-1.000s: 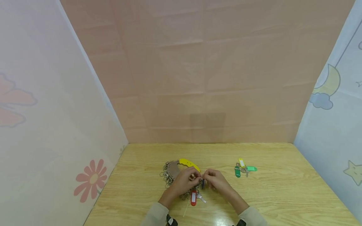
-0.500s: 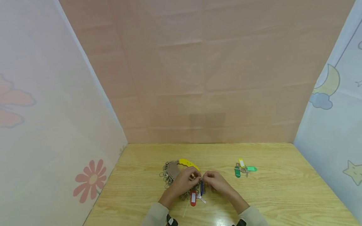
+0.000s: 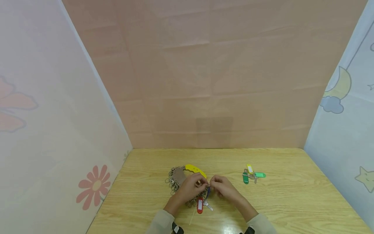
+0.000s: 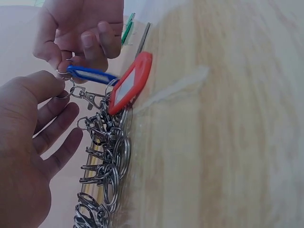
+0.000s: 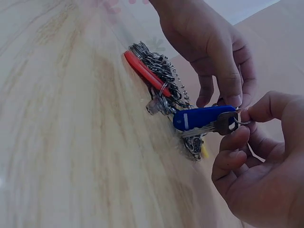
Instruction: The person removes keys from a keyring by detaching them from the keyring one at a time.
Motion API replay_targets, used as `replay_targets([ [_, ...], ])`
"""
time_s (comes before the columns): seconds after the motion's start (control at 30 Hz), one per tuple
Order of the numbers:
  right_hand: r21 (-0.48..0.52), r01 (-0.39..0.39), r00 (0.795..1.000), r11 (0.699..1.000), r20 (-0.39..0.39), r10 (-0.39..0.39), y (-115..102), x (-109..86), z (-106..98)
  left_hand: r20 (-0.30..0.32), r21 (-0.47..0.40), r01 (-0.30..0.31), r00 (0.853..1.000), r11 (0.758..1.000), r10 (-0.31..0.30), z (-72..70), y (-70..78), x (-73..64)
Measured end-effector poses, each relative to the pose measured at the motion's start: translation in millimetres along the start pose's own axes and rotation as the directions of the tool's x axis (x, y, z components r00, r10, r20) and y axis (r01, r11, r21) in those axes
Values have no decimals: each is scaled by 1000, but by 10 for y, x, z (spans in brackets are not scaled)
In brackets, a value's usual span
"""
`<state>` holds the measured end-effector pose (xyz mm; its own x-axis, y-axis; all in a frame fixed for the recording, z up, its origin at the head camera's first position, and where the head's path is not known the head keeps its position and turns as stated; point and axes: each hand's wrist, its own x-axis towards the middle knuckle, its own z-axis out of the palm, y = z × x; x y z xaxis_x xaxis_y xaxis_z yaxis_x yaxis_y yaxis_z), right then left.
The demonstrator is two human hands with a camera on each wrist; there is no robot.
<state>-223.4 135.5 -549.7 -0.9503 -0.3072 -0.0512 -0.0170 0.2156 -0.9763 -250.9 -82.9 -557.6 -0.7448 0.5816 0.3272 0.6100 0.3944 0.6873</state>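
Note:
A flat curved key carrier with a brown body [image 3: 179,175] and a yellow handle [image 3: 195,169] lies on the table, fringed with several metal swivel clips [image 4: 107,142]. My left hand [image 3: 191,188] pinches a small ring at one clip [image 4: 85,96] between thumb and fingertips. Close against it, my right hand [image 3: 225,187] pinches the key ring [image 5: 243,122] that bears a blue key tag [image 5: 202,117] and a key [image 5: 225,124]. Whether the two rings are linked is hidden by my fingertips. Below them lie a red key tag [image 3: 200,205] and its silver key [image 3: 208,205].
To the right lies a group of keys with a yellow tag [image 3: 249,168], a light green tag [image 3: 259,175] and a dark green tag [image 3: 245,178]. A thin pale strip [image 3: 191,217] rests near the red tag. Papered walls border the wooden table [image 3: 280,201].
The blue tag has turned and swung under my fingertips, now slanting down to the left. Both hands stay nearly in place, with only small finger movements.

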Motion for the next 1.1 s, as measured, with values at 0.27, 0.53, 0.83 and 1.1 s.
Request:
replay_targets([
  [0.27, -28, 29, 1000, 999, -7, -29, -123, -12, -82, -1, -13, 10, 1000, 1000, -10, 0, -19, -5],
  [0.53, -44, 23, 999, 999, -33, -25, -225, -17, -129, -9, 18, 16, 1000, 1000, -16, 13, -45, -2],
  [0.83, -53, 36, 999, 998, -28, -37, -293, -41, -188, -12, 26, 25, 1000, 999, -25, -6, -13, -4],
  [1.1, -69, 46, 999, 997, -20, -47, -315, -46, -260, -10, 25, 25, 1000, 999, -25, -17, -2, -12],
])
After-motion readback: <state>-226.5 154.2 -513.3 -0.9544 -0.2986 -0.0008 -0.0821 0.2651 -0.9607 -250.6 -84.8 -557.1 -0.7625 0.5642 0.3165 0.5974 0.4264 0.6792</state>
